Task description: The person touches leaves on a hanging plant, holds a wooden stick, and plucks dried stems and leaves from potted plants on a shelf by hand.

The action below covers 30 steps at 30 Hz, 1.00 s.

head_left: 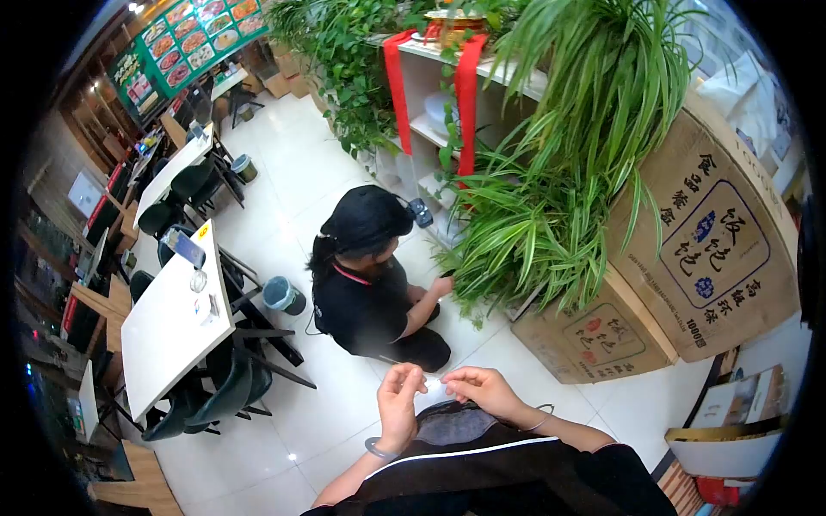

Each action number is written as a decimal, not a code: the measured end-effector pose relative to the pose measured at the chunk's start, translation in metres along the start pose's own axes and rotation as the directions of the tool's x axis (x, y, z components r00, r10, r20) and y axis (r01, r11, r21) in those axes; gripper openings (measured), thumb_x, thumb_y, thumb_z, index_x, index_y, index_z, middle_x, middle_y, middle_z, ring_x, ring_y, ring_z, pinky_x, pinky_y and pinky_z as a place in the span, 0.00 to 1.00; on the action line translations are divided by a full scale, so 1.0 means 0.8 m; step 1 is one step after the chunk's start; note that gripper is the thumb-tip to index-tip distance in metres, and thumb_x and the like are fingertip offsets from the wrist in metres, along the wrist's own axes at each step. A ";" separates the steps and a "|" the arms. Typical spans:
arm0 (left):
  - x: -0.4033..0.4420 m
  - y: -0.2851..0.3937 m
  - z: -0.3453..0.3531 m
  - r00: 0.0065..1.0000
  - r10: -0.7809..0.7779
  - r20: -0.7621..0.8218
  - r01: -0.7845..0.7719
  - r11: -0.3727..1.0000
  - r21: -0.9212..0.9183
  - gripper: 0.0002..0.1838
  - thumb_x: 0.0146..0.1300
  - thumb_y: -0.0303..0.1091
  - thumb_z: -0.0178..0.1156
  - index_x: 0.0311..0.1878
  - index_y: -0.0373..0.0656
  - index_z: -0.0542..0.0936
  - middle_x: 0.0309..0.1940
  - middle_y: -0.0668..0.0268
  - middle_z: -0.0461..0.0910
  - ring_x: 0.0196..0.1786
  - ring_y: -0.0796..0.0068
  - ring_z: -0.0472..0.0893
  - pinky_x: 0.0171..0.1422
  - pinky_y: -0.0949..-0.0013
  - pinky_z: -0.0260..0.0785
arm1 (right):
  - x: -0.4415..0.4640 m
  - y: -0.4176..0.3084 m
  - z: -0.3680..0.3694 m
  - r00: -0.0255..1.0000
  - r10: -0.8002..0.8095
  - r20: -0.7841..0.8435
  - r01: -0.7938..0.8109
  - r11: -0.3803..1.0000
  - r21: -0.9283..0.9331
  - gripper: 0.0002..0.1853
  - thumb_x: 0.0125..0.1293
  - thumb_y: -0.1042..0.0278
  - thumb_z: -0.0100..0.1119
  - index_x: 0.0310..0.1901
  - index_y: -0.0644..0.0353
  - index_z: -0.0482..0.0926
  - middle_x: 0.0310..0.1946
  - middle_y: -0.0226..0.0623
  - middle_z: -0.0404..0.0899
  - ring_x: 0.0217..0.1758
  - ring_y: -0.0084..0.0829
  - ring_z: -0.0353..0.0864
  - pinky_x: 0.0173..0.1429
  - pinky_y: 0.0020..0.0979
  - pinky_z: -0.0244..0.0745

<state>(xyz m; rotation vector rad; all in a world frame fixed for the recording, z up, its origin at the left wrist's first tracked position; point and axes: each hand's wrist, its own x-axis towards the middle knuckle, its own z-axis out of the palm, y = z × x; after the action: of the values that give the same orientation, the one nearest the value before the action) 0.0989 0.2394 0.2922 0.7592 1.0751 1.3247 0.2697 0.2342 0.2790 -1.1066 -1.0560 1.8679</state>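
My left hand [401, 408] and my right hand [483, 392] meet in front of my body, thumbs and fingers pinched together. Between the two sets of fingertips is a small white piece [433, 383], too small to make out its kind. A thin stick-like thing [390, 359] juts out past my left fingers; its other end is hidden. Below the hands lies the dark cloth of my clothing [456, 425].
A person in a black cap [366, 279] crouches ahead, one hand at the leafy plants [533, 232]. Large cardboard boxes [594, 340] stand on the right. On the left are a white table [176, 331], dark chairs [225, 387] and a bin [284, 297].
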 end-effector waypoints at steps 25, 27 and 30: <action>-0.096 0.032 -0.149 0.998 -0.044 -0.042 0.040 0.996 -0.084 0.03 0.63 0.26 0.56 0.34 0.40 0.73 0.28 0.70 0.72 0.30 0.82 0.70 0.39 0.78 0.63 | -0.053 0.066 0.166 0.959 -0.255 -0.120 0.184 0.889 -0.419 0.09 0.62 0.68 0.59 0.41 0.63 0.80 0.27 0.29 0.79 0.28 0.15 0.73 0.34 0.19 0.69; -0.100 0.033 -0.154 0.998 -0.039 -0.045 0.035 0.995 -0.089 0.03 0.63 0.27 0.55 0.34 0.40 0.73 0.28 0.71 0.72 0.30 0.82 0.70 0.39 0.78 0.63 | -0.055 0.067 0.172 0.960 -0.253 -0.121 0.188 0.900 -0.394 0.09 0.62 0.67 0.59 0.40 0.63 0.80 0.26 0.28 0.79 0.26 0.14 0.72 0.32 0.19 0.68; -0.104 0.034 -0.157 0.999 -0.015 -0.049 0.012 0.998 -0.066 0.04 0.64 0.28 0.54 0.34 0.40 0.72 0.27 0.70 0.71 0.28 0.83 0.70 0.37 0.79 0.63 | -0.058 0.068 0.174 0.988 -0.106 -0.116 0.052 0.917 -0.396 0.08 0.64 0.70 0.57 0.42 0.64 0.80 0.28 0.27 0.79 0.30 0.14 0.75 0.35 0.16 0.69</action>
<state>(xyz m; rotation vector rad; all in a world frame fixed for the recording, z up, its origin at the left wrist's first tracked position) -0.0210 0.1442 0.2866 0.6721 1.0689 1.3674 0.1518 0.1323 0.2873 -1.3724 -1.4121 1.5280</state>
